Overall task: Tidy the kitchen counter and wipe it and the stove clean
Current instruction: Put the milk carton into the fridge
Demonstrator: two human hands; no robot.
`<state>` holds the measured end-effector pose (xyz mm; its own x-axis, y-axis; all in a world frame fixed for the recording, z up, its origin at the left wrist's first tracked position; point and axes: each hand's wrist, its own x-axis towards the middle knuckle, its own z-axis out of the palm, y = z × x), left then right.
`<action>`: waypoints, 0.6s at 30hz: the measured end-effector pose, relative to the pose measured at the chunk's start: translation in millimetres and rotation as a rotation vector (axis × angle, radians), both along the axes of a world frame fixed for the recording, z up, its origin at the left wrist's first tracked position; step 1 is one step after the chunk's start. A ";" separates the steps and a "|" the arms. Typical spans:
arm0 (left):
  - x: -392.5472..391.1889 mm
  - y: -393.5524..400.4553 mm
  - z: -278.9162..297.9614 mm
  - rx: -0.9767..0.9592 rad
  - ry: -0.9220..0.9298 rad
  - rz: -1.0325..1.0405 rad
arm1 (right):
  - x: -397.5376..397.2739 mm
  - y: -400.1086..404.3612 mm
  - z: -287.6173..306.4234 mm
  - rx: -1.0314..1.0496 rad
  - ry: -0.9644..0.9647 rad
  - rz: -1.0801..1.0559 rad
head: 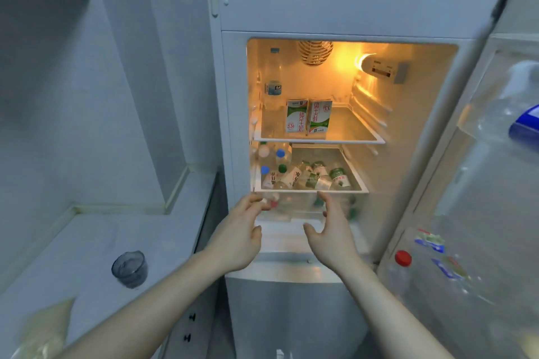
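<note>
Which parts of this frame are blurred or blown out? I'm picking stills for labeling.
Head view: fridge lamp glares orange; both hands, left hand and right hand, and the open door's bottles are motion-smeared; milk cartons stay readable; wide-angle edges bow.

The counter (96, 242) is a pale, smooth surface running off to the left of the left hand's fingers (250, 201), well apart from them. On it, down and left of those fingers, stands a small dark glass (129, 269), upright. Farther down and left, at the frame's edge, lies a blurred yellowish bag (43, 329). The stove cannot be seen.
</note>
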<state>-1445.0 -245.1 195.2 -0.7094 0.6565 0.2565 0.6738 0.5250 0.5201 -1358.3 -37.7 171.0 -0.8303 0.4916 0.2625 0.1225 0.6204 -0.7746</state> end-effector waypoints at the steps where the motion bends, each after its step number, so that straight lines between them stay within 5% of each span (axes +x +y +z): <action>1: 11.6 -13.7 -9.1 -0.027 -0.028 0.009 | 18.0 -8.1 -7.8 0.021 -0.067 0.010; 11: 121.5 -102.3 -58.5 -0.101 -0.140 0.080 | 179.8 -32.1 -56.9 0.300 -0.604 -0.020; 18: 189.6 -118.6 -66.2 -0.123 -0.202 0.120 | 245.0 -10.6 -81.7 0.263 -0.786 -0.012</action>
